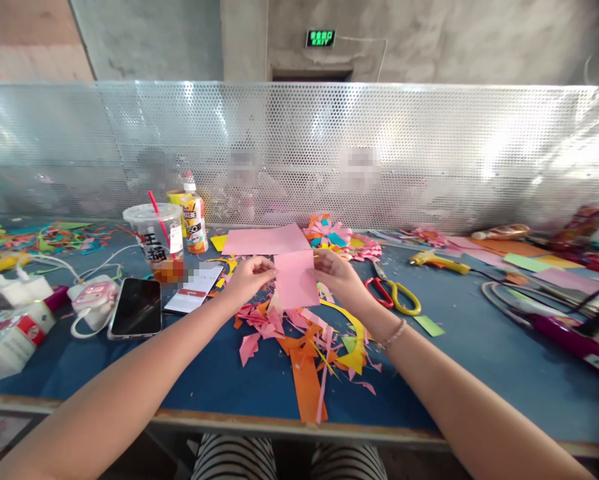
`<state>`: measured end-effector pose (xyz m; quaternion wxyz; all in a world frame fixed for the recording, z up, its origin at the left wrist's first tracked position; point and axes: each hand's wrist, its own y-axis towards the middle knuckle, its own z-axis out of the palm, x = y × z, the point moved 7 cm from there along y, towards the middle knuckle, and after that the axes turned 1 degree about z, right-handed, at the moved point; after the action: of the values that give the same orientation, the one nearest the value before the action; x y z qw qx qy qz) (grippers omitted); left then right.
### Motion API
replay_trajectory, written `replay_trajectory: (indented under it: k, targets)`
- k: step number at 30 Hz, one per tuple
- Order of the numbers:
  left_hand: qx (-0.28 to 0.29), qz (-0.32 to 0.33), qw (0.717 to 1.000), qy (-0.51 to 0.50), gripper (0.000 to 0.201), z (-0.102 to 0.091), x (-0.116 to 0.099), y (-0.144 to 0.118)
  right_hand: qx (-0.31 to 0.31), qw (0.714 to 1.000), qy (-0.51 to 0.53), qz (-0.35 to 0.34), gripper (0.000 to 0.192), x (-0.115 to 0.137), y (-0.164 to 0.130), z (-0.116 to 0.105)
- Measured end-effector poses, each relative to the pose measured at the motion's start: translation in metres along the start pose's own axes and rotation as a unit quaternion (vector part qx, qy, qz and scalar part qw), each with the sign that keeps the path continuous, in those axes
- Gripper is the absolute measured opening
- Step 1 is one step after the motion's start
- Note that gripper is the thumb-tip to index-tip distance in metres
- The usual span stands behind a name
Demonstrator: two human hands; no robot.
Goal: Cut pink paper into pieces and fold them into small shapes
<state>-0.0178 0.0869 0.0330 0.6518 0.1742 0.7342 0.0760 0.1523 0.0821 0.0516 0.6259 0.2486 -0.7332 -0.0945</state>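
The left hand (252, 275) pinches the left edge of a small pink paper piece (295, 279), fingers closed on it near its upper corner. The right hand (335, 272) pinches the opposite edge of the same piece, thumb and fingers pressed together on the paper, a thin bracelet (392, 335) at its wrist. The piece hangs between the two hands, held just above the blue surface (479, 360).

Taking that pink paper piece as the landmark: directly behind it, touching or nearly touching its top edge, lies a larger pink sheet (266, 240) flat on the surface. Below it and toward the person spreads a heap of paper scraps (304, 340) in pink, orange and yellow, with one long orange strip (305, 383) reaching the surface's near edge. To its right, just past the right hand, lie scissors (394, 293) with one red and one yellow handle loop, and farther right a yellow glue gun (439, 262). Behind and to the right sits a pile of folded coloured paper shapes (336, 239). To its left lies a dark phone (136, 307) face up, with a white-and-red card (193, 293) between the phone and the left hand. Behind those stand a lidded plastic cup (155, 233) with a red straw and a small yellow bottle (194, 217). A perforated metal screen (429, 153) runs along the far side of the surface.
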Motion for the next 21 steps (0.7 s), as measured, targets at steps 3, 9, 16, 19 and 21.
replay_trajectory:
  k: [3,9,16,19,21]
  targets:
    - [-0.033,-0.012,0.998,-0.052,0.020,-0.006,0.001,0.000,0.026,0.999,0.014,0.018,0.032,-0.001,-0.002,0.006]
    - [-0.056,-0.038,0.994,-0.084,0.021,-0.009,0.002,0.000,0.008,1.000,0.001,0.030,0.023,-0.004,-0.002,0.006]
    - [0.046,-0.052,0.975,-0.209,0.022,0.006,0.005,-0.002,0.009,0.998,0.031,0.061,0.025,-0.013,-0.001,0.007]
    - [0.063,-0.028,0.975,-0.210,0.023,0.010,0.000,-0.003,0.064,0.982,0.118,0.133,0.023,-0.019,-0.007,0.023]
    - [0.035,-0.015,0.986,-0.161,0.024,0.010,-0.001,-0.004,0.109,0.955,0.183,0.205,0.017,-0.022,-0.015,0.037]
